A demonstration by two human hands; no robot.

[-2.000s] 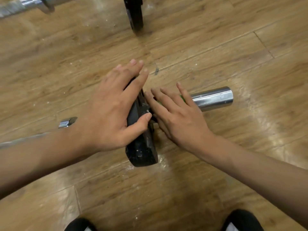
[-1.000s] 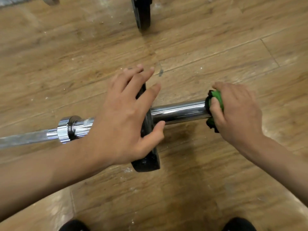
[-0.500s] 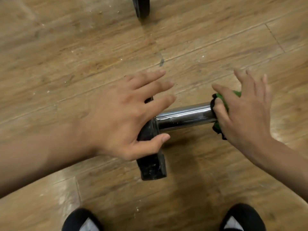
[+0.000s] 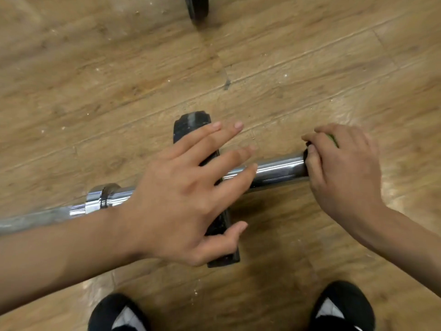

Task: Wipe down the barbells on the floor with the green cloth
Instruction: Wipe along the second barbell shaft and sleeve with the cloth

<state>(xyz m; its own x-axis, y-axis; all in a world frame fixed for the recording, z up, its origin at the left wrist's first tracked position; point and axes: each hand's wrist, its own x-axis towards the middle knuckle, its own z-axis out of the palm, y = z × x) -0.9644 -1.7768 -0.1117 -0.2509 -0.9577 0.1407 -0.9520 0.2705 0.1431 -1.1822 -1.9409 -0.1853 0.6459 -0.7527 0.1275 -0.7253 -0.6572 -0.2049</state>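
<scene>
A chrome barbell lies across the wooden floor with a black weight plate on its sleeve. My left hand rests over the plate with fingers spread and straight, thumb against the plate's near edge. My right hand grips the green cloth wrapped over the end of the sleeve; only a sliver of green shows between the fingers. The bar's collar and shaft run off to the left under my forearm.
A second black plate stands at the top edge. My two black shoes sit at the bottom. The wooden floor has scattered dust specks.
My right hand's fingers, splayed half a second ago, have curled back around the cloth at the sleeve's end. Before that it slid the cloth outward along the sleeve. The left hand stayed on the plate.
</scene>
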